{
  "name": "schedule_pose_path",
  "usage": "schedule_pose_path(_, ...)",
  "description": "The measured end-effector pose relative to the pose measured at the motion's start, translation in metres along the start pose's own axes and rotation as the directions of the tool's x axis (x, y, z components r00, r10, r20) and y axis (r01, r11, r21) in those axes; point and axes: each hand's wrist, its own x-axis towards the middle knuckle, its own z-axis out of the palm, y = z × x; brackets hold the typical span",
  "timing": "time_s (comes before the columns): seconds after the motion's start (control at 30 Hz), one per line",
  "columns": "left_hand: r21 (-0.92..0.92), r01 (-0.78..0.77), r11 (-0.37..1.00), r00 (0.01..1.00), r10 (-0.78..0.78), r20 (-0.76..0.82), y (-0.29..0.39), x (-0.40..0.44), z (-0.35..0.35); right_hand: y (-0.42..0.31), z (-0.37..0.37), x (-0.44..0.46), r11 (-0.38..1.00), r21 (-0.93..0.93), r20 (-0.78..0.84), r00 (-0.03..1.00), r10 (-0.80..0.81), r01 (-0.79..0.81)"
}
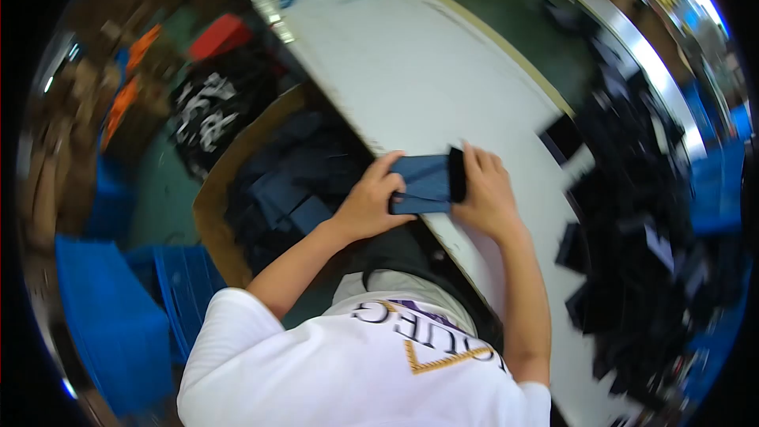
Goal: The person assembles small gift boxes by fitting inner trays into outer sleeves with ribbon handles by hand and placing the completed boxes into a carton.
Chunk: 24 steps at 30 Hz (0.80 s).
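While pinching the left end of a flat blue pouch (427, 182) between bent digits of the left hand (370, 201), also clasping the black-banded right end with the right hand (488, 194), pressing extended fingers against the black band (457, 175) and placing the thumb near the lower edge. Holding the blue pouch at the centre of the frame, across the near edge of a white table (371, 55) stretching from the top towards the lower right. Wearing a white T-shirt (340, 368) at the bottom of the frame. Standing or sitting, unable to tell which, beside an open cardboard box (212, 213) holding dark blue pieces (288, 205) left of centre. Facing a heap of black pieces (632, 269), spreading down the right side, and having blue plastic furniture (115, 320) at the lower left.
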Motion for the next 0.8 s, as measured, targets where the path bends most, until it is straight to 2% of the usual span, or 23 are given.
schedule_pose_path(0.03,-0.003,-0.020,1.000,1.000,0.020,-0.018,-0.009,0.001,-0.001,-0.004,-0.007,-0.003,0.998,0.014,0.050,0.997,-0.054,0.053)
schedule_pose_path(0.1,-0.115,0.001,0.993,0.998,0.005,0.055,-0.010,0.000,-0.008,-0.005,-0.018,-0.011,0.994,0.033,0.096,0.989,-0.109,0.106)
schedule_pose_path(0.17,0.007,-0.211,0.977,0.977,0.211,-0.001,-0.016,-0.001,-0.007,-0.005,-0.026,-0.017,0.989,0.068,0.206,0.969,-0.140,0.128)
schedule_pose_path(0.2,-0.045,-0.181,0.982,0.981,0.184,0.062,-0.020,-0.003,-0.007,-0.003,-0.029,-0.021,0.986,0.086,0.255,0.954,-0.160,0.142)
schedule_pose_path(0.23,-0.052,-0.204,0.978,0.977,0.206,0.053,-0.023,-0.007,-0.002,-0.002,-0.031,-0.024,0.983,0.105,0.300,0.938,-0.175,0.150)
schedule_pose_path(0.3,-0.029,-0.280,0.960,0.960,0.280,0.001,-0.022,-0.011,0.009,0.003,-0.024,-0.037,0.972,0.178,0.279,0.940,-0.197,0.151)
schedule_pose_path(0.33,-0.040,-0.257,0.966,0.966,0.257,0.019,-0.017,-0.013,0.014,0.004,-0.019,-0.042,0.964,0.217,0.266,0.941,-0.209,0.153)
schedule_pose_path(0.37,-0.035,-0.220,0.975,0.975,0.221,0.022,-0.015,-0.016,0.025,0.004,-0.016,-0.045,0.926,0.375,0.199,0.972,-0.128,0.046)
schedule_pose_path(0.43,-0.068,-0.159,0.985,0.987,0.160,0.014,-0.009,-0.018,0.033,-0.008,-0.007,-0.043,0.731,0.668,0.126,0.989,0.075,-0.140)
schedule_pose_path(0.5,-0.045,-0.178,0.983,0.983,0.176,-0.045,0.009,-0.016,0.060,-0.033,0.011,-0.033,0.690,0.716,0.107,0.993,0.039,-0.104)
schedule_pose_path(0.57,-0.151,-0.110,0.982,0.991,0.098,-0.090,0.005,-0.013,0.062,-0.034,0.026,-0.026,0.722,0.685,0.032,0.994,0.105,-0.099)
schedule_pose_path(0.63,-0.223,-0.054,0.973,0.989,0.021,-0.147,0.011,-0.020,0.058,-0.037,0.035,-0.020,0.724,0.690,-0.060,0.996,0.067,-0.007)
schedule_pose_path(0.67,-0.261,-0.044,0.964,0.980,-0.010,-0.201,0.010,-0.027,0.054,-0.036,0.035,-0.017,0.733,0.679,-0.101,0.994,0.050,0.032)
schedule_pose_path(0.73,-0.248,-0.060,0.967,0.933,-0.034,-0.358,0.005,-0.048,0.039,-0.052,0.036,-0.007,0.663,0.743,-0.215,0.971,0.102,0.095)
schedule_pose_path(0.8,-0.143,-0.007,0.990,0.851,-0.070,-0.521,-0.009,-0.086,0.015,-0.061,0.027,-0.002,0.596,0.782,-0.303,0.947,0.108,0.182)
